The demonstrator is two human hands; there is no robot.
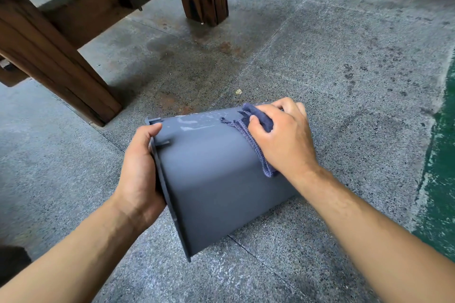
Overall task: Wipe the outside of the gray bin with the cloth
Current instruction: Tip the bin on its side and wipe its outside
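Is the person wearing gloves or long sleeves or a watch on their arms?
No. Both arms are bare from the bottom edge of the picture to the fingertips: no sleeves show, no gloves, no watch, bracelet or ring that I can see. The left hand and the right hand are uncovered, with short, plain fingernails.

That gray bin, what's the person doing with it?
A person is cleaning it. The gray bin lies on its side on the stone floor. The left hand grips its rim to steady it. The right hand presses a blue cloth against the outside, near pale smears that are not yet wiped.
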